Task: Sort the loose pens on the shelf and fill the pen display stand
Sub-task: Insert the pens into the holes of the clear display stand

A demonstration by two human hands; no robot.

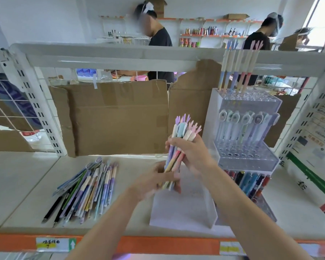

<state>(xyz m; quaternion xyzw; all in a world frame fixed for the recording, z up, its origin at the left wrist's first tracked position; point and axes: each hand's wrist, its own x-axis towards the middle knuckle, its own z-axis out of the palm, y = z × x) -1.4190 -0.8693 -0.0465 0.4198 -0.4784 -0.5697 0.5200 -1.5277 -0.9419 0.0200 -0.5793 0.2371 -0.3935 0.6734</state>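
A bundle of pastel pens (182,139) with antler-shaped caps stands nearly upright above the shelf. My right hand (192,152) grips the bundle around its middle. My left hand (154,180), blurred, holds the bundle's lower ends. A pile of loose pens (86,190) lies on the white shelf (23,184) to the left. The clear tiered pen display stand (248,158) sits at the right. Its top tier holds several antler pens (235,72), its middle tier a row of round-topped pens (242,126), its lowest tier dark pens (251,182).
Brown cardboard (116,117) lines the back of the shelf bay. A clear acrylic panel (184,209) stands under my hands. White slotted uprights (32,98) and a top rail frame the bay. An orange shelf edge (158,244) runs along the front. People stand behind the shelving.
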